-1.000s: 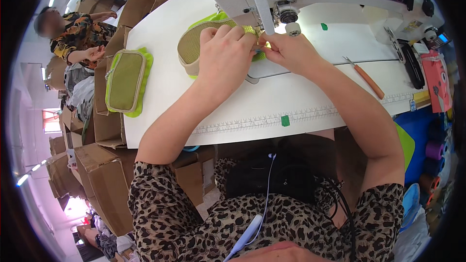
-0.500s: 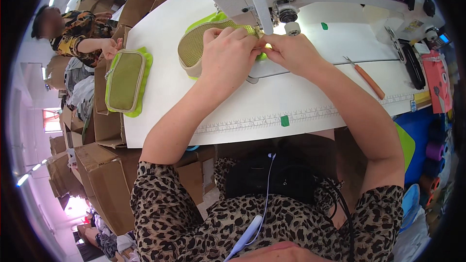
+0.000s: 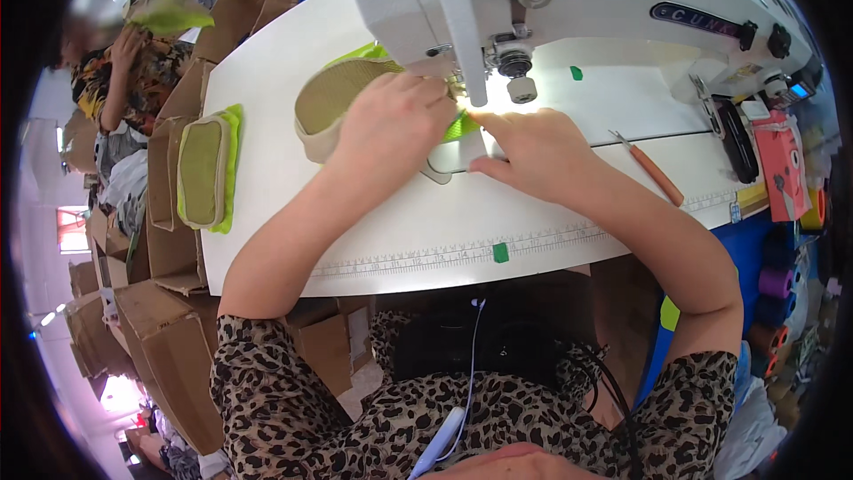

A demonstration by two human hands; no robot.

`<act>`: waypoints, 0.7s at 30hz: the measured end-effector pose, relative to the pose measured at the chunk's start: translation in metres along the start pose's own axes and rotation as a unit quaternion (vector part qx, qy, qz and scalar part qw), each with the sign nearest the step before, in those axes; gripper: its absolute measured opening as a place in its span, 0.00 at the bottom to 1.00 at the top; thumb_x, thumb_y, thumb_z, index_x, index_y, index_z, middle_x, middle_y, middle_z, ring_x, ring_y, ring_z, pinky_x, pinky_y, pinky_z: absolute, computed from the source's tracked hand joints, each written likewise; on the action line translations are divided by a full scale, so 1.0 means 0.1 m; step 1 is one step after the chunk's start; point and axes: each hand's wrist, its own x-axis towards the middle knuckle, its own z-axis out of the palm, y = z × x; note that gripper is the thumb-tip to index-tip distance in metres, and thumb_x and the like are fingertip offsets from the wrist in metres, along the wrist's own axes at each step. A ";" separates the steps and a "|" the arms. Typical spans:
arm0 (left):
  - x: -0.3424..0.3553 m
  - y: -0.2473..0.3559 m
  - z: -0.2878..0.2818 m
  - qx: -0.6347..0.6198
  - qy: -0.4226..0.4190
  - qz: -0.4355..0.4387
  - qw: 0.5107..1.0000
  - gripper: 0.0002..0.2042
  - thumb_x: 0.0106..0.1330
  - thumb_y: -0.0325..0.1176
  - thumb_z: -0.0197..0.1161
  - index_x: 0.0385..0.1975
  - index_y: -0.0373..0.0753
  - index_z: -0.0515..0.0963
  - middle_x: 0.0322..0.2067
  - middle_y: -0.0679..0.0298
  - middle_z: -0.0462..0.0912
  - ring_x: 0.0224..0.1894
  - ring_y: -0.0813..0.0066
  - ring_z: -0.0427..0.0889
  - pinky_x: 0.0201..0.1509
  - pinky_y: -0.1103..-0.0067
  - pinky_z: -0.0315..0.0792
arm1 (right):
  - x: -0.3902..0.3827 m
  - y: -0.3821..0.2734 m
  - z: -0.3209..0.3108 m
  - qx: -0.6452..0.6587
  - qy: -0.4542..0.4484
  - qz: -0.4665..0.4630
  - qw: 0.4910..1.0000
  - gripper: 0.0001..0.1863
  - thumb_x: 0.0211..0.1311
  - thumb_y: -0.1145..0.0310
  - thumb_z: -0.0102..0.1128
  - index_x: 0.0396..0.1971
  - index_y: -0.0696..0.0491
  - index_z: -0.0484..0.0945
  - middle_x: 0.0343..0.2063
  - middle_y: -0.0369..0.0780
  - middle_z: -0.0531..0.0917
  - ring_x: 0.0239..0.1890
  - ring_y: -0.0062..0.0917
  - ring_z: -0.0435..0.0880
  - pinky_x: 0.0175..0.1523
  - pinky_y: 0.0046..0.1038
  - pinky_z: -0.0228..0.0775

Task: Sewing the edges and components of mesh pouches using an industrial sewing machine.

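An olive mesh pouch (image 3: 336, 100) with beige binding and lime-green edges lies on the white table, partly beneath the sewing machine head (image 3: 418, 13). My left hand (image 3: 395, 120) rests over its right end, fingers curled on the fabric near the needle area. My right hand (image 3: 538, 149) is on the other side of the needle area, with the index finger stretched to the pouch's green edge and the thumb apart below. The needle itself is hidden by machine parts and glare. A second olive pouch (image 3: 203, 173) lies at the table's left edge.
To the right are a seam ripper (image 3: 659, 176) with an orange handle, a black-handled tool (image 3: 736, 140) and a red packet (image 3: 782, 169). A measuring tape (image 3: 444, 258) runs along the table's near edge. Cardboard boxes (image 3: 169, 347) and a co-worker (image 3: 133, 71) with lime-green fabric are at left.
My right thumb has opened away from the index finger, which was pinching near the needle. The co-worker's hand has left the second pouch and lifts lime-green fabric. The whole view has shifted slightly.
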 end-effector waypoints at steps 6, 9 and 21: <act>0.02 0.03 -0.04 0.020 0.002 -0.035 0.999 0.02 0.51 0.28 0.62 0.24 0.39 0.78 0.31 0.64 0.78 0.37 0.69 0.82 0.42 0.74 0.77 | 0.05 -0.03 -0.05 -0.024 -0.044 -0.003 0.999 0.32 0.60 0.48 0.65 0.58 0.52 0.76 0.31 0.42 0.86 0.35 0.34 0.87 0.40 0.36 0.76; 0.05 0.04 -0.04 0.026 0.005 -0.025 0.999 0.02 0.51 0.28 0.62 0.23 0.39 0.78 0.30 0.64 0.78 0.37 0.69 0.81 0.44 0.74 0.76 | 0.11 -0.08 -0.07 -0.019 -0.055 0.013 0.998 0.32 0.59 0.46 0.66 0.56 0.53 0.77 0.28 0.41 0.86 0.32 0.35 0.87 0.38 0.36 0.76; -0.06 0.22 -0.01 0.031 -0.088 -0.013 0.996 0.04 0.53 0.30 0.60 0.28 0.40 0.77 0.33 0.66 0.77 0.41 0.69 0.80 0.50 0.74 0.73 | 0.03 -0.16 0.22 -0.064 0.077 -0.059 0.993 0.26 0.52 0.42 0.67 0.24 0.53 0.79 0.19 0.37 0.80 0.21 0.31 0.81 0.30 0.34 0.70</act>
